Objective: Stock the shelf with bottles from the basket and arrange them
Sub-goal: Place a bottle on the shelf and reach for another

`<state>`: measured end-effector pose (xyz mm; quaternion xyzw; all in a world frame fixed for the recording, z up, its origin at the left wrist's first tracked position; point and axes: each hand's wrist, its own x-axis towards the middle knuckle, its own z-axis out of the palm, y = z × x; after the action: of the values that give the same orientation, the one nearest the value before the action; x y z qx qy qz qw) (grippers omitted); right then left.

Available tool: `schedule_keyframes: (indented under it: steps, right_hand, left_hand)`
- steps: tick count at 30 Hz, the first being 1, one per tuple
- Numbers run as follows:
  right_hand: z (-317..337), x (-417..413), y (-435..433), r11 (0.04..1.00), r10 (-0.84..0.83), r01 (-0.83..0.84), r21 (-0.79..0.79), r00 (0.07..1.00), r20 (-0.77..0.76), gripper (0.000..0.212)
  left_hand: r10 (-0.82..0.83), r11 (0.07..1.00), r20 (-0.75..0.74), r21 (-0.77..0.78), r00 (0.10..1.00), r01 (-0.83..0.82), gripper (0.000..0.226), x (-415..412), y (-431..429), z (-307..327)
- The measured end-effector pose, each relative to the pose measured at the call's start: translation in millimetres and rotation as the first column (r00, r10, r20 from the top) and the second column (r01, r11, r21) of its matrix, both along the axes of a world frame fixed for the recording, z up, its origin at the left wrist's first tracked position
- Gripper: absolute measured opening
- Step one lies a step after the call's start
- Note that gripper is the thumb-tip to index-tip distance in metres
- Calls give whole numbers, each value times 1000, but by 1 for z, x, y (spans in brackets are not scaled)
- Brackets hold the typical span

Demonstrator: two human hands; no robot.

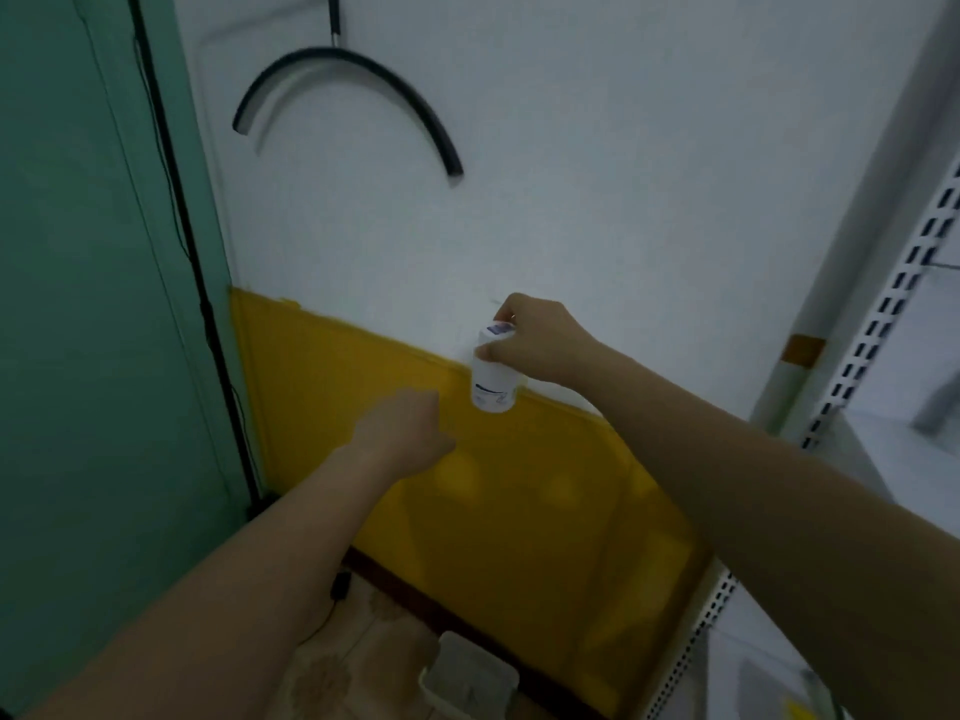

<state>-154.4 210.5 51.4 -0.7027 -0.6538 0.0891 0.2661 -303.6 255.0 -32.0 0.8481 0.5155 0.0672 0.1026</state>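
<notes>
my right hand (532,345) grips a white bottle (492,389) upright at mid-frame; my left hand (405,431), lower left of it, is curled on nothing visible. the white basket (435,691) sits bottom centre, contents blurred.

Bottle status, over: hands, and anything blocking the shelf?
Right hand grips white bottle, upright, off the shelf. Left hand curled, holding nothing. Shelf at right, nothing seen blocking.

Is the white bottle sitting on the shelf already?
No, the right hand grips the white bottle up in the air in front of the wall, not on the shelf.
</notes>
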Motion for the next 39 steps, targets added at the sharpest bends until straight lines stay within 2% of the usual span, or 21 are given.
schedule_keyframes:
  steps: [2, 4, 8, 12, 17, 24, 32, 39]
  right_hand:
    - [-25, -3, 28, 998, -2, 1, -58, 1000, -11, 41]
    - [-52, -2, 58, 994, -12, 9, -113, 1000, -27, 42]
    - [-104, 10, 113, 982, -25, 14, -187, 998, -58, 41]
    - [-159, 31, 159, 959, -38, 11, -282, 995, -89, 43]
    - [-245, 57, 199, 922, -103, 43, -384, 985, -139, 39]
    - [-399, 91, 205, 867, -229, 125, -483, 960, -162, 39]
    - [-600, 114, 183, 777, -354, 184, -602, 918, -176, 44]
    - [-774, 110, 175, 744, -343, 168, -647, 926, -155, 42]
  left_hand:
    - [13, 1000, -30, -24, 999, -14, 45, 0, 24, -21]
    - [25, 998, -48, -58, 999, -28, 49, 2, 48, -46]
    - [48, 989, -79, -135, 996, -58, 50, 7, 100, -96]
    - [75, 981, -94, -171, 993, -90, 40, 16, 140, -149]
    - [36, 974, -143, -217, 989, -67, 40, 39, 170, -229]
    - [-49, 913, -156, -407, 987, -19, 48, 74, 169, -371]
    - [-122, 851, -162, -524, 979, 19, 50, 83, 156, -546]
    - [-181, 852, -215, -522, 960, 44, 53, 81, 153, -702]
